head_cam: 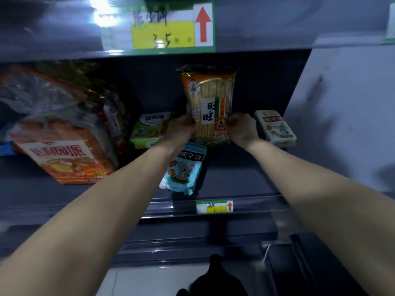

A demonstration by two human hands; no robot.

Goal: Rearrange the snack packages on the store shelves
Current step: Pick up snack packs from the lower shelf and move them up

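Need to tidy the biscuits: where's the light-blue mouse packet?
Head view, centre: the light-blue mouse packet lies on the shelf, just below the rice cracker pack, right of the orange bag.

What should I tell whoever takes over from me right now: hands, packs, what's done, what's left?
Left hand and right hand: both grip the lower sides of the rice cracker pack, held upright inside the shelf.
Blue biscuit pack lies flat just in front of it; green pack to its left, white pack to its right, big orange bag leaning at far left.
Done: cracker pack in hand; whether it rests on the shelf cannot be told.
Left: settle it, let go, then probably straighten the small packs.
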